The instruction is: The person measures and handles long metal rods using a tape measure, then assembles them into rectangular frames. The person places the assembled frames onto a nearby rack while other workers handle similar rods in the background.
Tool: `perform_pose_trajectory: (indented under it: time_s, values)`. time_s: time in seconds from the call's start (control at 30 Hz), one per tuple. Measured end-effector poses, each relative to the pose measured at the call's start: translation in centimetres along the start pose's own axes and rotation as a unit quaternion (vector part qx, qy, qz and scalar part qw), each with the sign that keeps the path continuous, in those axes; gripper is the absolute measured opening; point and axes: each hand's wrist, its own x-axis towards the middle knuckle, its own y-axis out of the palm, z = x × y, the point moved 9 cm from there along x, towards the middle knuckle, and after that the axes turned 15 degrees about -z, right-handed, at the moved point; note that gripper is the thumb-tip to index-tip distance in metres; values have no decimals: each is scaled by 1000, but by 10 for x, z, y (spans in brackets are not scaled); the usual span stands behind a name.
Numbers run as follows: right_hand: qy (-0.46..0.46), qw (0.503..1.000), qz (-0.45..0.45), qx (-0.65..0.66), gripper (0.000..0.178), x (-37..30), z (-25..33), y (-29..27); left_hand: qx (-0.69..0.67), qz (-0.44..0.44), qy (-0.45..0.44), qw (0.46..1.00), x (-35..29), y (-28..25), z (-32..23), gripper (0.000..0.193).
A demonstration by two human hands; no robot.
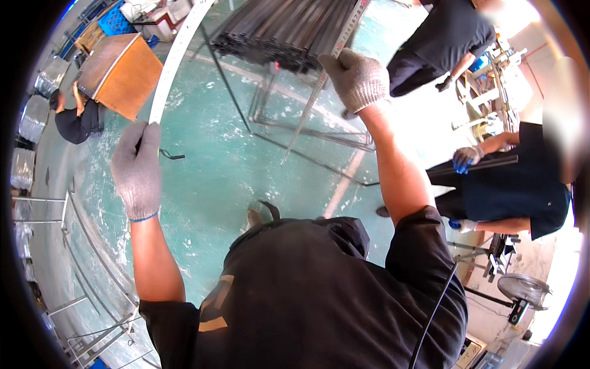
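Note:
My left hand (137,169), in a grey knit glove, is closed at the left. A pale tape measure blade (173,64) rises from it past the top edge, and a small black strap (172,155) sticks out beside it; what sits inside the palm is hidden. My right hand (357,80), gloved alike, is raised and closed at a marked tape measure blade (349,29). This blade's free end (294,140) hangs below the hand over the floor. Whether both stretches are one tape cannot be seen.
Dark metal tubes (279,31) lie stacked ahead on a thin metal frame (310,132). Two people stand at the right, one holding a dark bar (485,165). Another person crouches by a wooden cabinet (123,71) at far left. A fan (522,290) is lower right.

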Motion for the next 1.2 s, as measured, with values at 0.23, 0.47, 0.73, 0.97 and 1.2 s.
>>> perform_pose_trajectory:
  time_s: [0.23,0.47,0.73,0.97,1.2]
  values:
    - [-30,998,-35,38,54,43,92,104,-16,-24,-40,999,77,-31,79,24]
    - [-27,999,10,31,54,74,128,194,-6,-8,-55,998,133,-5,124,21]
    - [-5,994,91,56,43,119,151,279,9,-54,-12,998,201,15,131,24]
    - [-27,988,143,43,45,145,177,309,-8,-41,-92,995,240,31,157,18]
    - [-15,985,171,-1,38,148,199,314,-60,-12,-108,992,271,54,196,18]
